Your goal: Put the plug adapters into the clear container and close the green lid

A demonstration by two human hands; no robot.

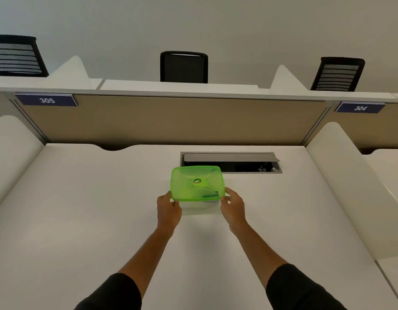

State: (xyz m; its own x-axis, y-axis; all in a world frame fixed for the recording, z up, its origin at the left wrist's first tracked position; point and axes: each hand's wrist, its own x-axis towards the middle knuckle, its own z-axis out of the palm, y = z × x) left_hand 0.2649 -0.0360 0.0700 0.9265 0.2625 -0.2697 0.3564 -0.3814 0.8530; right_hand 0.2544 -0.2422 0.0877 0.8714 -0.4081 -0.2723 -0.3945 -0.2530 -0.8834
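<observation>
A clear container (200, 208) stands on the white desk (81, 220) with its translucent green lid (196, 183) lying on top. My left hand (169, 210) grips the container's near left corner, fingers at the lid's edge. My right hand (233, 208) grips the near right corner the same way. Faint shapes show through the lid; I cannot make out plug adapters among them.
Just behind the container is a grey cable hatch (231, 162) set in the desk, its flap raised. A beige partition (171, 119) closes the back, with curved white dividers on both sides. Black chairs (184, 67) stand beyond it.
</observation>
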